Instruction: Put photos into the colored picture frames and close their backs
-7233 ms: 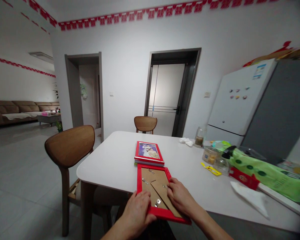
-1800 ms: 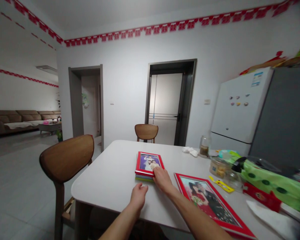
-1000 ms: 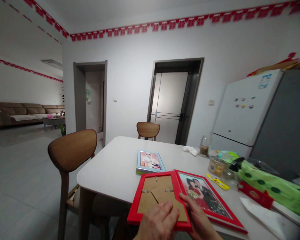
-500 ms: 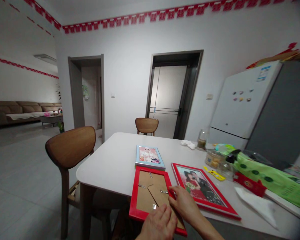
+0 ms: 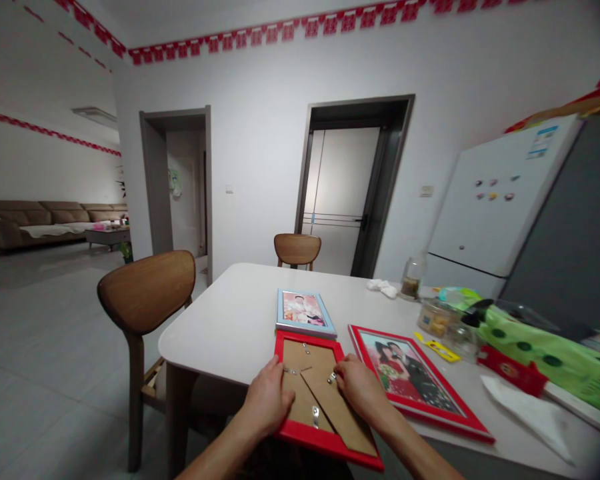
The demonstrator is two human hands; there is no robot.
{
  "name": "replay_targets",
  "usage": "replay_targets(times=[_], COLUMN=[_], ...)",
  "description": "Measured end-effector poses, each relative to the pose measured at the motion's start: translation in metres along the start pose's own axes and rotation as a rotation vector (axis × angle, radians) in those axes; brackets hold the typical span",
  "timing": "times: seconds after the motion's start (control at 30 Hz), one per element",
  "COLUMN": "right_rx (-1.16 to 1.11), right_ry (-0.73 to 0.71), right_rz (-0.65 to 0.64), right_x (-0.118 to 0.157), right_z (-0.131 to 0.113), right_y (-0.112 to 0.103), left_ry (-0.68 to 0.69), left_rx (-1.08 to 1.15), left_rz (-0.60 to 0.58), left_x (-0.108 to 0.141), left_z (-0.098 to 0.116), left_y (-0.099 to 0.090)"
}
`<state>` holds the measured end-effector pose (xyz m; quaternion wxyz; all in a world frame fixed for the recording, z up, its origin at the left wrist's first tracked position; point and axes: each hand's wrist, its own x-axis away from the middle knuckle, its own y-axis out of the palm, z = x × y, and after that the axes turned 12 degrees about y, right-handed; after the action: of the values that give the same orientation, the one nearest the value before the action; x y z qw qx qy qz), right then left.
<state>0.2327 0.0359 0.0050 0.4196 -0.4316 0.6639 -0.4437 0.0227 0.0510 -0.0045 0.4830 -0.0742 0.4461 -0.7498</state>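
Note:
A red photo frame [image 5: 317, 441] lies face down at the table's near edge, partly overhanging it, its brown backing board [image 5: 300, 393] up. The board carries a stand flap and several small metal clips. My left hand [image 5: 269, 398] grips the frame's left side, thumb over the board. On the right side, my right hand [image 5: 359, 388] has its fingers closed at the edge by a metal clip [image 5: 333, 378]. A blue photo frame [image 5: 306, 312] lies face up just beyond, touching or nearly touching the red one. To the right, a larger red-framed photo [image 5: 420, 383] lies face up.
Farther right on the white table [image 5: 230, 313] are a yellow tool [image 5: 437, 347], clear containers [image 5: 437, 317], a green bag [image 5: 545, 357], a red box [image 5: 511, 370] and white paper [image 5: 527, 413]. A glass jar [image 5: 413, 278] stands behind. A wooden chair [image 5: 147, 293] is at the left.
My left hand has moved from the frame's lower board to its left side. My right hand stays at the right edge, now by the metal clip. The view has shifted slightly.

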Motion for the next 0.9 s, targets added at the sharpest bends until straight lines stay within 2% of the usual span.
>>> replay_targets(times=[0.17, 0.23, 0.33, 0.5, 0.6, 0.77, 0.9], right_rx=[0.000, -0.064, -0.141, -0.119, -0.104, -0.064, -0.023], right_ry=[-0.038, -0.082, -0.161, -0.192, -0.172, -0.098, -0.035], right_rz=[0.061, 0.085, 0.028, 0.008, 0.028, 0.081, 0.104], right_x=[0.005, 0.008, 0.009, 0.002, -0.002, -0.009, -0.017], right_z=[-0.010, -0.024, -0.051, -0.082, -0.083, -0.069, -0.058], right_y=[-0.002, -0.001, 0.004, 0.020, 0.024, 0.025, 0.028], left_ry=[-0.001, 0.001, -0.017, 0.007, -0.001, -0.007, 0.065], left_rx=[-0.001, 0.001, 0.008, -0.016, -0.039, -0.056, -0.055], left_rz=[0.028, 0.045, 0.060, 0.062, 0.052, 0.029, -0.027], left_x=[0.004, 0.005, 0.003, 0.002, 0.003, 0.004, 0.004], left_z=[0.001, 0.000, -0.003, -0.006, -0.005, 0.000, 0.002], left_y=[0.005, 0.007, 0.010, 0.012, 0.012, 0.006, -0.005])
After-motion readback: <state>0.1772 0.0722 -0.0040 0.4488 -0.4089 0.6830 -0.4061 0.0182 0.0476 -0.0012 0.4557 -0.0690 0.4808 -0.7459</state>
